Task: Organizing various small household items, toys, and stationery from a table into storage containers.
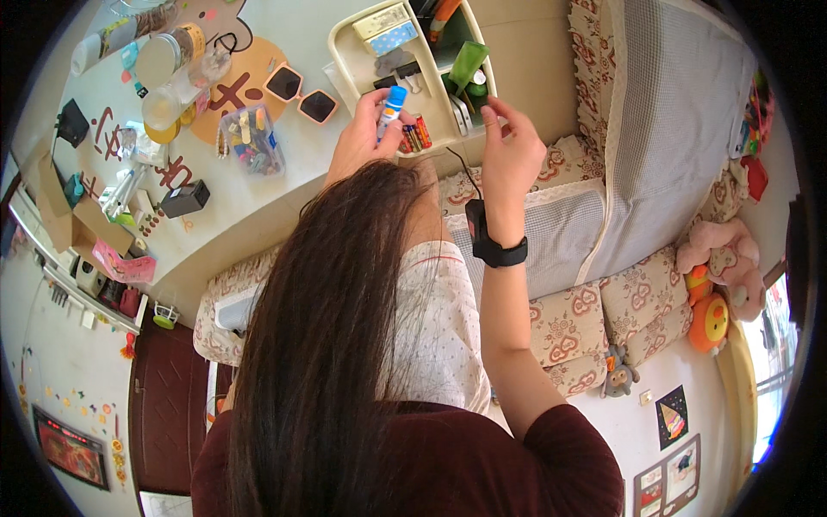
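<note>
My left hand (pixel 365 129) holds a small blue-capped tube (pixel 391 110), which looks like a glue stick, upright over the near side of a cream divided storage tray (pixel 339 48). Just beyond the tray's right edge is my right hand (pixel 515 145), its fingers bent and thumb close to the index fingertip, with nothing visible between them. Several red batteries (pixel 417 132) lie in the tray beside my left hand. Black binder clips (pixel 408 70) and small boxes (pixel 391 31) sit farther back. A green container (pixel 468 64) stands in the right compartments, near white flat pieces (pixel 460 115).
Left of the tray on the table (pixel 252 194) are sunglasses (pixel 300 94), a clear box of small items (pixel 255 139), jars (pixel 158 61) and a black box (pixel 185 198). A sofa (pixel 575 316) runs along the right. A black strap (pixel 501 252) with a cable circles my right wrist.
</note>
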`<state>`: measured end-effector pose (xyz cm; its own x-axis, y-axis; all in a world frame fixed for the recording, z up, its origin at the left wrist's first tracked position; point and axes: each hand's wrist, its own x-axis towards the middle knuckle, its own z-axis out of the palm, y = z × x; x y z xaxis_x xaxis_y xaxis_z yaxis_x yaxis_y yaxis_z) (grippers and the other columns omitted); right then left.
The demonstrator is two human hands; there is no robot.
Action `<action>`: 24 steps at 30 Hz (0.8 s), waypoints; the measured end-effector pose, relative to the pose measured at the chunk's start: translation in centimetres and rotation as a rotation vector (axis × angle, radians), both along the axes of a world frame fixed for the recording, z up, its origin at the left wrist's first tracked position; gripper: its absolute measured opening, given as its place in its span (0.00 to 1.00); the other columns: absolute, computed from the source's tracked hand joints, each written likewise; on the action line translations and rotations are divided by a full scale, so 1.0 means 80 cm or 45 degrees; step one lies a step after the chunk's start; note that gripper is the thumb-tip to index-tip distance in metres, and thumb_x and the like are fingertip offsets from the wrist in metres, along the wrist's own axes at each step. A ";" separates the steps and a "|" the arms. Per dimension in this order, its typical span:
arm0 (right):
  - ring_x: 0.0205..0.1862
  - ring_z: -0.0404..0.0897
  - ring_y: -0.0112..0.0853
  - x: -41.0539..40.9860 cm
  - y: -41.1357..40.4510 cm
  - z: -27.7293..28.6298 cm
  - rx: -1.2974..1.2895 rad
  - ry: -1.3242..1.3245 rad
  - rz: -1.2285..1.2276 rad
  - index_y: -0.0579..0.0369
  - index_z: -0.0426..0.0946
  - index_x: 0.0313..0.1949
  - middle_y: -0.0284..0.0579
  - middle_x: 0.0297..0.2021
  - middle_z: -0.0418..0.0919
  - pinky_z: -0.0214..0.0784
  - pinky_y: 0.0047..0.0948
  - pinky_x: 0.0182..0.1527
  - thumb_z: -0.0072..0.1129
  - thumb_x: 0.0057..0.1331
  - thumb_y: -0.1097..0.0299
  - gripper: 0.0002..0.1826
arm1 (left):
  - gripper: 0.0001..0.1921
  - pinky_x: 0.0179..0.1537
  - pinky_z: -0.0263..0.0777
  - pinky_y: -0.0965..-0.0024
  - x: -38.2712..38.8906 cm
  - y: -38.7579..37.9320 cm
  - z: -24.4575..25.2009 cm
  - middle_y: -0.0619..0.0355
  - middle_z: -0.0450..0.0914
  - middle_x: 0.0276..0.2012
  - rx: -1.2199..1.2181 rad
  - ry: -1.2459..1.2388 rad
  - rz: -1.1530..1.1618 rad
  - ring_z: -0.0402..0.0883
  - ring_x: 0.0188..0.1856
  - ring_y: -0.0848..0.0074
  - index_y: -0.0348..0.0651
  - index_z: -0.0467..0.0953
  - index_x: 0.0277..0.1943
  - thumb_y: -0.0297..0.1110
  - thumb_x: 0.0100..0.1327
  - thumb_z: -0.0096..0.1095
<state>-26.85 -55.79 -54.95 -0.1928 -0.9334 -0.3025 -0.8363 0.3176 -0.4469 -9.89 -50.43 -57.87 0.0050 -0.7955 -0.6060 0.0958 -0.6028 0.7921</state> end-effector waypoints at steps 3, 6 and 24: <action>0.25 0.76 0.26 0.015 -0.011 0.017 -0.005 -0.475 -0.070 0.57 0.80 0.38 0.42 0.26 0.80 0.68 0.24 0.28 0.63 0.55 0.70 0.11 | 0.20 0.44 0.69 0.76 -0.002 -0.004 -0.001 0.53 0.76 0.41 0.026 0.172 0.051 0.74 0.40 0.79 0.34 0.57 0.55 0.24 0.62 0.53; 0.26 0.76 0.22 0.032 -0.003 0.016 0.226 -0.814 -0.028 0.62 0.78 0.38 0.41 0.27 0.81 0.69 0.21 0.29 0.64 0.54 0.73 0.12 | 0.19 0.42 0.71 0.74 -0.008 -0.011 0.002 0.52 0.78 0.41 0.038 0.303 0.055 0.77 0.40 0.76 0.33 0.60 0.50 0.29 0.60 0.59; 0.35 0.76 0.22 0.021 -0.010 0.030 0.549 -1.226 -0.091 0.59 0.72 0.49 0.40 0.36 0.78 0.69 0.20 0.38 0.57 0.59 0.76 0.17 | 0.13 0.43 0.70 0.79 -0.006 -0.007 0.023 0.58 0.77 0.39 0.250 0.433 0.262 0.76 0.40 0.82 0.35 0.72 0.45 0.31 0.60 0.62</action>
<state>-25.16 -56.57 -52.56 0.2544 -0.7067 -0.6602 -0.1619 0.6419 -0.7495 -10.38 -51.01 -56.00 -0.0743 -0.6686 -0.7399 0.4647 -0.6796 0.5675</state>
